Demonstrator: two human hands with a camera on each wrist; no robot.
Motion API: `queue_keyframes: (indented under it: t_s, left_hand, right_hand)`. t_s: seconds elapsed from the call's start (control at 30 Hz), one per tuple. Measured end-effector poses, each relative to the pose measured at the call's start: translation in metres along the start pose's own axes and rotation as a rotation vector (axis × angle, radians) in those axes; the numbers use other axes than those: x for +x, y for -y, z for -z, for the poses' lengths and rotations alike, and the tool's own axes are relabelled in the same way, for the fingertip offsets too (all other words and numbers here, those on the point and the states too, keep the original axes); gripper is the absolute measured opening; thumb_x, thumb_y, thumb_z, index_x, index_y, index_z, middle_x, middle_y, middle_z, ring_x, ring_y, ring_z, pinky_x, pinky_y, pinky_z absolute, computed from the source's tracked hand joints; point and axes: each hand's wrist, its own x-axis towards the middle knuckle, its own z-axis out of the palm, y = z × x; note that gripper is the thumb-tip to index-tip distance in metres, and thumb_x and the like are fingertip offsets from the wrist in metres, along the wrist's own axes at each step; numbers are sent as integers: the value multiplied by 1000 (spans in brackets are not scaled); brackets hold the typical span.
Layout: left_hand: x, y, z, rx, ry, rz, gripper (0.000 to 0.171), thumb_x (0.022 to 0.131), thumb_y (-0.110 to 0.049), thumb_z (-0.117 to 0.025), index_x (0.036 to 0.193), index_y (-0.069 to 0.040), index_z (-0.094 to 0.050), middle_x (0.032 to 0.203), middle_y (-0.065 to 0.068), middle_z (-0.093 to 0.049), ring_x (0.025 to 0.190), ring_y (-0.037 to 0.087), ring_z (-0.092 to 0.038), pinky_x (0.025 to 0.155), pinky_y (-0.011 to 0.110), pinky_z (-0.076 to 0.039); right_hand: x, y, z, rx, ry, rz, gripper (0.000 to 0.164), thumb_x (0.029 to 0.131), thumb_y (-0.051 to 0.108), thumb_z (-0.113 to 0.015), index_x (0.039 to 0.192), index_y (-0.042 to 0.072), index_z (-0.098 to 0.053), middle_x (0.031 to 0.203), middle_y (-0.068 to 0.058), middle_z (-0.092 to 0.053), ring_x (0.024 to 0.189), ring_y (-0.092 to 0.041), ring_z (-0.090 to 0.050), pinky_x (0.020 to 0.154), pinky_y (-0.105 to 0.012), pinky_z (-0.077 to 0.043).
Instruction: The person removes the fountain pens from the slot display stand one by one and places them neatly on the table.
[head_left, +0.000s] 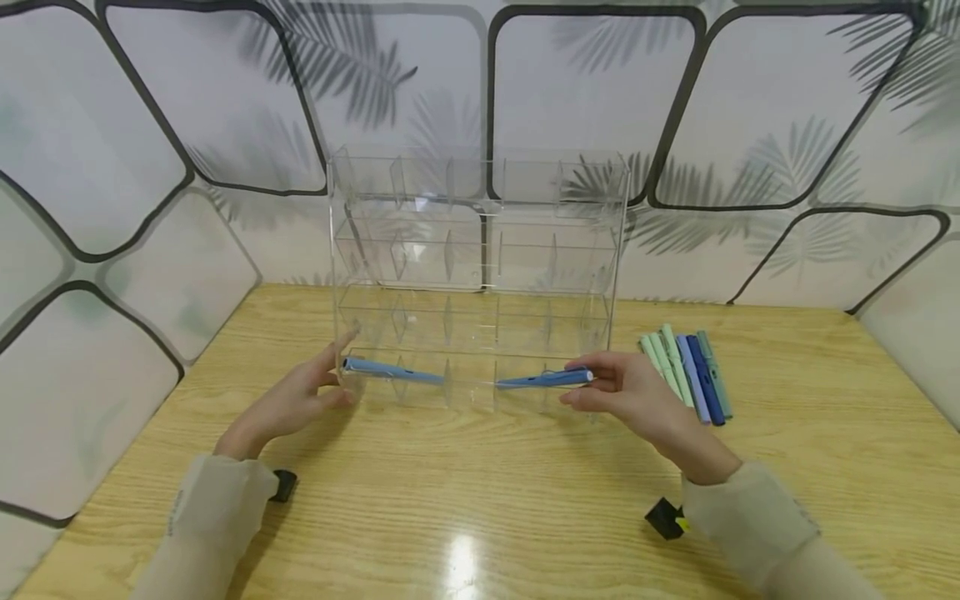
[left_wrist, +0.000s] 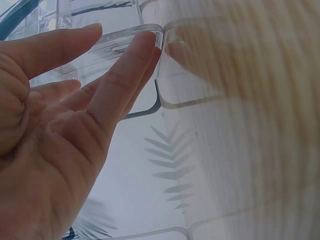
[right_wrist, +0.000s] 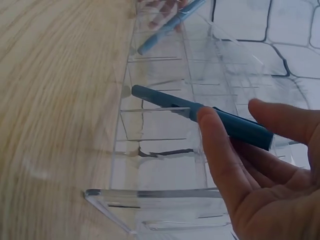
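A clear acrylic rack (head_left: 471,292) with rows of small compartments stands upright on the table. Two blue pens lie slanted in its bottom row: the left pen (head_left: 392,370) and the right pen (head_left: 546,379), their narrower ends toward the middle. My left hand (head_left: 296,400) is at the rack's lower left side, fingers extended and fingertips touching its edge (left_wrist: 159,37). Around the cap end of the right pen (right_wrist: 240,129), my right hand (head_left: 637,396) has its thumb and fingers spread. A fingertip overlaps that pen in the right wrist view; firm contact is unclear.
Several pens (head_left: 686,375) in green, lavender and dark blue lie side by side on the wooden table (head_left: 465,483), right of the rack. Behind stands a patterned wall (head_left: 585,100). Each sleeve has a small black device near it, one (head_left: 283,485) left and one (head_left: 666,518) right.
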Motion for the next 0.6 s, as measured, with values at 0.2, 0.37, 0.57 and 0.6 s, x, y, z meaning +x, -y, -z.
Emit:
queue_keyframes:
  t_s: [0.2,0.37,0.57,0.6]
  left_hand:
    - [0,0,0,15,-3,-2,85,99,0,-62,163,-5,-6,155,38,-26,119,56,-55,91,61,-51]
    - [0,1,0,13,0,1,86,99,-1,-62,163,-6,-5,158,37,-21,119,56,-54,91,61,-51]
    - [0,1,0,2,1,8,86,100,-1,-62,164,-7,-5,160,36,-18,120,56,-53,92,61,-51]
    - [0,1,0,2,0,9,86,100,-1,-62,164,-7,-5,160,36,-18,120,56,-54,92,61,-51]
  right_hand:
    - [1,-2,-6,29,-67,26,33,100,-6,-58,129,-20,-53,103,-24,-72,92,-19,-73,85,-38,-58]
    - [0,-1,-9,28,-158,43,30,100,-7,-56,127,-20,-55,104,-25,-72,94,-22,-74,85,-38,-58]
    - [-3,2,-9,67,-228,83,26,101,-5,-56,124,-18,-58,107,-24,-71,93,-15,-73,85,-33,-58]
    - [-3,3,-8,70,-233,89,26,102,-4,-57,123,-18,-59,107,-23,-72,93,-14,-73,84,-33,-58]
